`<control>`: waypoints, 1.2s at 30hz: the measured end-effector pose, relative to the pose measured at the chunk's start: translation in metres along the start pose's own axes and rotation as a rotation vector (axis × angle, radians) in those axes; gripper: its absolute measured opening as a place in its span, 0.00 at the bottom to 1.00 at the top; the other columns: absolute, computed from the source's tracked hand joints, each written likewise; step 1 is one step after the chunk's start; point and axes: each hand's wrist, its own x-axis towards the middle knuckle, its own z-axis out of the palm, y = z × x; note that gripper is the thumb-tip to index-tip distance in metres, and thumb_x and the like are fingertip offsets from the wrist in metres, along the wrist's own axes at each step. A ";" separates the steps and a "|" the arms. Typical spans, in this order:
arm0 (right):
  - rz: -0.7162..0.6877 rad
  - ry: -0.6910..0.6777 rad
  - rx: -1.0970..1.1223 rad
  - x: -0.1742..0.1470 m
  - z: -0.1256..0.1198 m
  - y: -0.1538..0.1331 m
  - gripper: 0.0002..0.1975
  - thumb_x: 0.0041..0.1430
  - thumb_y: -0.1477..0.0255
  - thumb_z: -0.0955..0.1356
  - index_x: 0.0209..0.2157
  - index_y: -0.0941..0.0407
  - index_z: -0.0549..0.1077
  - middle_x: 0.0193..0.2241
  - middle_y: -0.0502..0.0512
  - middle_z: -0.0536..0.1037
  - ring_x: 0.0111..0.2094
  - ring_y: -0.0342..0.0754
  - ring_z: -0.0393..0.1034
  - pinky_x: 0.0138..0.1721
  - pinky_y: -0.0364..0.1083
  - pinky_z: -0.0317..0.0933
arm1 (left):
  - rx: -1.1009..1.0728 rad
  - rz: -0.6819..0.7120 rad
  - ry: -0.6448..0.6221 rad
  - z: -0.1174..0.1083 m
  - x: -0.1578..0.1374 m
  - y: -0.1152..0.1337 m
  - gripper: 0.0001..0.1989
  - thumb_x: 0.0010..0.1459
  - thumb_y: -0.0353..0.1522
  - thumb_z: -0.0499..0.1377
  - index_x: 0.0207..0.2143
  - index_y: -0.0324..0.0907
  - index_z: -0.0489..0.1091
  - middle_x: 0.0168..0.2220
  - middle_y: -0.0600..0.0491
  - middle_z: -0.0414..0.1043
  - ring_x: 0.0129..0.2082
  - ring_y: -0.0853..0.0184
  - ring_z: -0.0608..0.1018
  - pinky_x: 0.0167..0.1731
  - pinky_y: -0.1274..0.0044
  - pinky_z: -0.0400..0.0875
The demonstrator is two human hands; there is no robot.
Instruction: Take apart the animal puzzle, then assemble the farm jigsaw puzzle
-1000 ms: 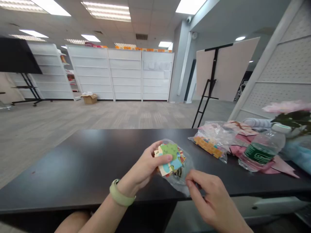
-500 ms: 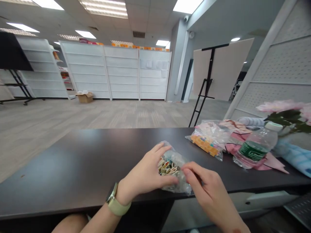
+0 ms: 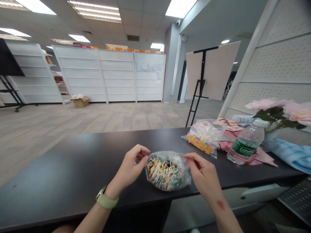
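A clear plastic bag [image 3: 167, 186] full of small flat pieces [image 3: 161, 171] rests on the dark table near its front edge. Its mouth gapes upward, and the pieces, pale-edged with printed colours, stand packed together inside. At the bag's upper left rim, my left hand [image 3: 132, 165] pinches the plastic between thumb and fingers. Opposite it, my right hand [image 3: 200, 168] grips the upper right rim with thumb and forefinger. A watch with a pale green band [image 3: 107, 201] is on my left wrist.
On the table's [image 3: 97, 158] right side lie a clear bag with an orange strip [image 3: 200, 144], pink cloth [image 3: 264, 157] and a blue-and-white cloth [image 3: 286, 152]. A water bottle [image 3: 246, 145] stands tilted-looking near pink flowers [image 3: 293, 111]. Beyond are an easel board [image 3: 213, 71] and white shelving [image 3: 119, 76].
My left hand has moved from over the bag to its left rim. The bag's mouth is now spread wide, with the pieces in plain sight. The view has shifted slightly to the right.
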 end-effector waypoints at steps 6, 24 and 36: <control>-0.155 0.079 -0.044 0.002 0.000 -0.004 0.14 0.63 0.73 0.60 0.32 0.54 0.76 0.30 0.54 0.78 0.31 0.49 0.73 0.35 0.47 0.65 | 0.037 -0.263 -0.504 -0.003 -0.007 -0.012 0.22 0.66 0.48 0.52 0.25 0.42 0.65 0.24 0.56 0.66 0.25 0.67 0.69 0.28 0.77 0.64; 0.036 0.266 0.265 0.001 0.001 -0.025 0.13 0.66 0.61 0.66 0.41 0.54 0.78 0.32 0.54 0.79 0.26 0.45 0.70 0.29 0.44 0.65 | -0.524 -0.162 0.160 0.015 0.018 0.045 0.23 0.61 0.49 0.61 0.24 0.41 0.64 0.19 0.60 0.58 0.19 0.74 0.62 0.22 0.81 0.56; 0.112 -0.727 0.586 0.000 0.015 0.027 0.70 0.42 0.52 0.80 0.72 0.52 0.33 0.70 0.69 0.50 0.70 0.62 0.48 0.68 0.61 0.45 | -0.077 0.154 -0.274 0.019 0.001 -0.015 0.64 0.33 0.50 0.77 0.69 0.47 0.50 0.67 0.42 0.54 0.65 0.43 0.60 0.65 0.56 0.55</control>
